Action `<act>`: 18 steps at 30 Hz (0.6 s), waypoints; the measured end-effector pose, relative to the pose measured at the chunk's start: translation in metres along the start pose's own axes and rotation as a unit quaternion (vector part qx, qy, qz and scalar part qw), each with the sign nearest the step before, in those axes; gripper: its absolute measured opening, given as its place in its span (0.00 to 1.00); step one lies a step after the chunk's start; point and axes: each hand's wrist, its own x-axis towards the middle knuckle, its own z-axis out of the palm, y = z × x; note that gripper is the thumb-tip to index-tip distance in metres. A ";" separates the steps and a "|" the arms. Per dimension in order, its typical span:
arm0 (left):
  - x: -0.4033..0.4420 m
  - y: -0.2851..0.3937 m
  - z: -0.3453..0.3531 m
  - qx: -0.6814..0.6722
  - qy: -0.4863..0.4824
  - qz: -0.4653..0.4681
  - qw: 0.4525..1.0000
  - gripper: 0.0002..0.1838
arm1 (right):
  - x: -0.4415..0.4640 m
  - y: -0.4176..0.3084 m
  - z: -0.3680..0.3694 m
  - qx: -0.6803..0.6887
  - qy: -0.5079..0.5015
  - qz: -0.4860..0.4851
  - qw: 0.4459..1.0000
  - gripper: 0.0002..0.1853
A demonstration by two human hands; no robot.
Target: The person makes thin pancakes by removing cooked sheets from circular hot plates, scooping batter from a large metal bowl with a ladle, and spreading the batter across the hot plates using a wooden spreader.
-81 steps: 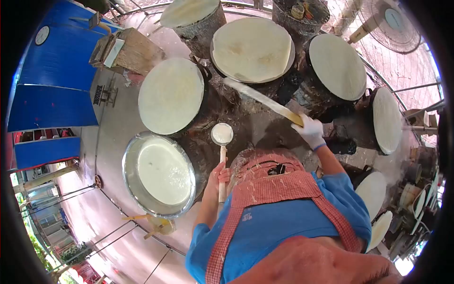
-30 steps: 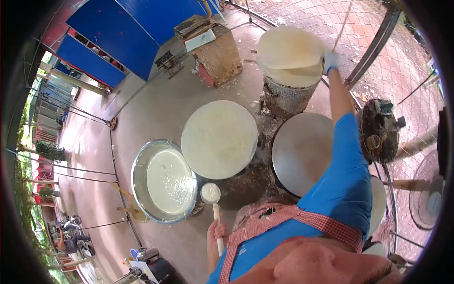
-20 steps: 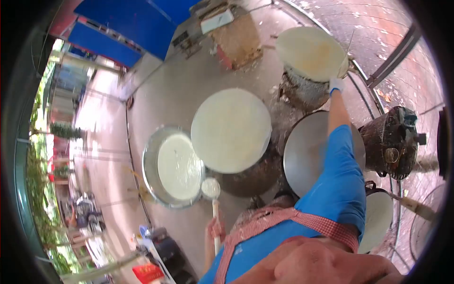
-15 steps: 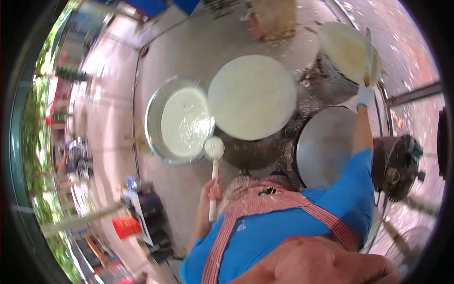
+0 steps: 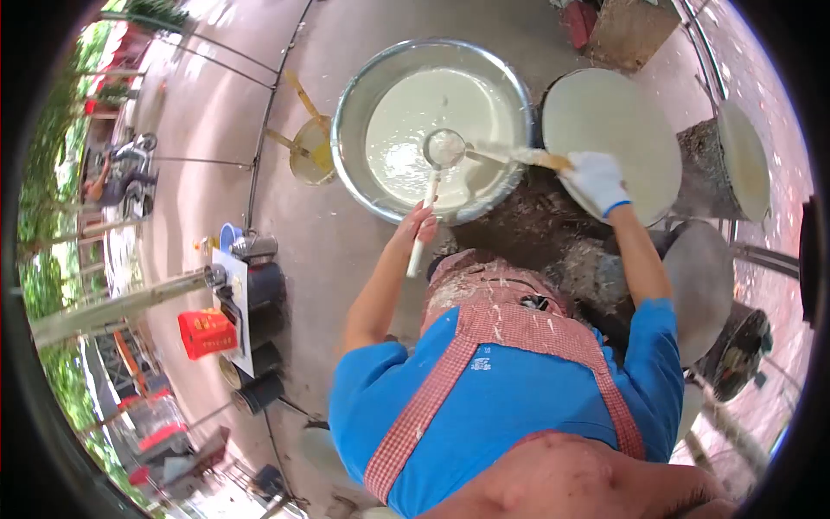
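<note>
My bare left hand (image 5: 418,223) is closed round the pale handle of a ladle (image 5: 444,149), whose round cup is over the white batter (image 5: 406,121) in a large metal basin (image 5: 346,95). My right hand (image 5: 598,180), in a white glove with a blue cuff edge, grips a long flat spatula (image 5: 527,156). The spatula points left across the basin's right rim, its pale blade reaching close to the ladle cup. Just behind the gloved hand lies a round pan (image 5: 622,130) covered with a pale sheet.
A bare grey round pan (image 5: 699,285) stands at the right, below a drum topped with a pale round sheet (image 5: 745,160). Left of the basin is a yellowish strainer (image 5: 313,156). A side table (image 5: 246,303) and a red bag (image 5: 207,334) are at the lower left.
The view has swung left toward the basin. My right hand has come from the stacked sheets to the basin with the spatula. The ladle has moved from beside the rim to over the batter.
</note>
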 end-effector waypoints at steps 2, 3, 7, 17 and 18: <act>0.035 0.021 -0.034 0.013 0.125 -0.052 0.991 0.09 | 0.017 -0.055 0.052 -0.085 -0.088 -0.002 0.992 0.13; 0.047 0.025 -0.048 0.027 0.252 -0.087 0.963 0.08 | 0.015 -0.079 0.041 -0.090 -0.117 -0.008 0.989 0.15; 0.062 0.046 -0.074 0.308 0.172 -0.132 0.926 0.12 | -0.025 -0.095 0.025 0.036 -0.036 0.087 0.995 0.21; -0.056 0.144 0.085 0.014 0.062 -0.159 0.985 0.08 | -0.126 -0.197 0.042 0.142 0.176 0.214 0.950 0.19; -0.075 0.168 0.109 -0.020 0.024 -0.184 0.982 0.09 | -0.124 -0.199 0.029 0.145 0.240 0.204 0.938 0.18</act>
